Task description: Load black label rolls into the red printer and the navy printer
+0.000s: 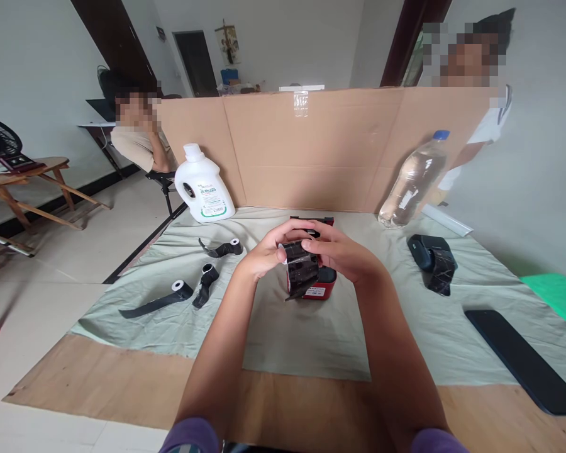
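Observation:
Both my hands meet over the middle of the cloth, holding a roll of black ribbon between them. The fingers of my left hand wrap round the roll's left end, where its white core shows. My right hand grips the roll's right side, its thumb on top. A loose end of ribbon hangs down from the roll. Behind and below it stands a red and black device with a white label, partly hidden by the roll and my hands.
Several black rolls lie at left. A white detergent bottle and a clear bottle stand before a cardboard screen. A black device and a dark flat slab lie at right. Two people sit beyond.

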A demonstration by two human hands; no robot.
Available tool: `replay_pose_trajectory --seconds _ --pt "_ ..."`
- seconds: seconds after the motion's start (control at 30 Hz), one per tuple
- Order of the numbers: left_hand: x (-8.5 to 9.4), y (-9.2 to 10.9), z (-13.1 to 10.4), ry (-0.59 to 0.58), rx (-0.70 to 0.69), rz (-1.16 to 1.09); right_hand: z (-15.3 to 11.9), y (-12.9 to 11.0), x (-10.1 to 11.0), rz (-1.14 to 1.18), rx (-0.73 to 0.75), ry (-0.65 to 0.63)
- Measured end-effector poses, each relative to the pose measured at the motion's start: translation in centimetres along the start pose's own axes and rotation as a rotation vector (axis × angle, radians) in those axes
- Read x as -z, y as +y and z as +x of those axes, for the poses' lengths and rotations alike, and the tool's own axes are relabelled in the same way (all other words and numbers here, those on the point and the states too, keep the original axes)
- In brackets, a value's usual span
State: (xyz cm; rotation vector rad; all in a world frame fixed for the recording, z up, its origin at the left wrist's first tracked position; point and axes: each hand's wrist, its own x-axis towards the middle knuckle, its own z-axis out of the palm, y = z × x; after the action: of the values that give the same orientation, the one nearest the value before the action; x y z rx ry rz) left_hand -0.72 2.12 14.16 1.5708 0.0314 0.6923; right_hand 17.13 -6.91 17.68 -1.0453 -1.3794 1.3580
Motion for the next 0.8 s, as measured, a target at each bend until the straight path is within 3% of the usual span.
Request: replay_pose_trajectory --seconds 0.3,0.43,0.67,0.8 --pt "-0.2 0.4 0.5 -0.054 0.019 -0.042 -0.2 -0.4 -0.4 -0.095 -0.014 -0.039" --pt "0.1 0.8 0.2 -0.005 -0.006 0.0 -0.6 -0.6 -0.3 -0.161 -0.009 0.001" --pt "-0.3 0.7 -0.3 0.045 0.06 -0.078 -1.3 -1.2 0.4 -0.605 0.211 0.13" --pt "-0.4 -0.4 -0.5 0.079 0.064 -0.142 -1.5 -1.4 0.3 -0.691 0.258 0.086"
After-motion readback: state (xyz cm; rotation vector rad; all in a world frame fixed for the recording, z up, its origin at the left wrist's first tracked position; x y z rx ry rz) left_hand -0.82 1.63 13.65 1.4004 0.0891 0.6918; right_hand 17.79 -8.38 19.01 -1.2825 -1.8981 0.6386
